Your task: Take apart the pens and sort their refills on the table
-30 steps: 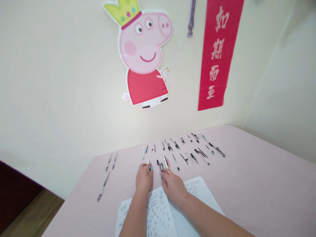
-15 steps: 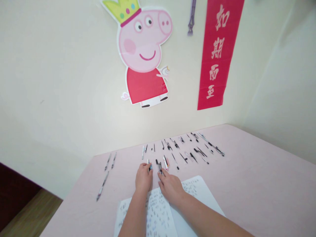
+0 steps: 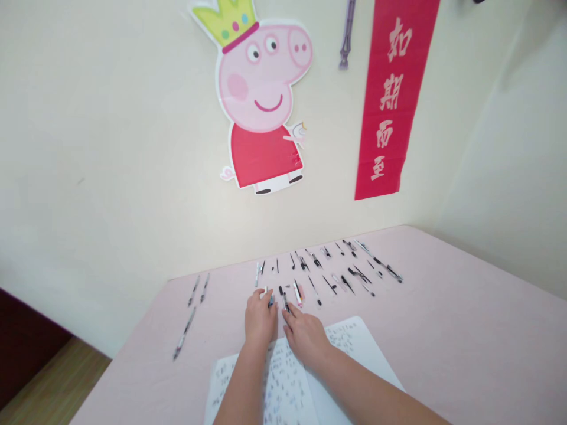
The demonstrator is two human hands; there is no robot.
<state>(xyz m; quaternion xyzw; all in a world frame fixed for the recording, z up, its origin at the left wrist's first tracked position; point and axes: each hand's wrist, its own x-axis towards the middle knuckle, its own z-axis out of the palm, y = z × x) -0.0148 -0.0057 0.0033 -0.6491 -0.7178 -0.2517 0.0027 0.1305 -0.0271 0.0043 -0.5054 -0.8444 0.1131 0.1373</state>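
My left hand (image 3: 260,319) rests knuckles-up on the pink table (image 3: 465,330), its fingers curled round a small pen part (image 3: 269,297) that pokes out at the fingertips. My right hand (image 3: 303,334) lies close beside it, fingertips pinched on a thin black pen piece (image 3: 284,302). Both wrists lie over an open notebook (image 3: 349,339) covered in handwriting. Just beyond the fingertips lie several taken-apart pen pieces (image 3: 297,293).
More pen parts (image 3: 354,273) are spread in rows toward the far right. Three whole pens (image 3: 185,333) lie on the left, near the table's edge. A cartoon pig sticker (image 3: 259,100) and a red banner (image 3: 390,94) hang on the wall behind.
My right hand has drawn slightly left and closer to my left hand, fingertips now together over the same small pieces. The left hand has barely moved.
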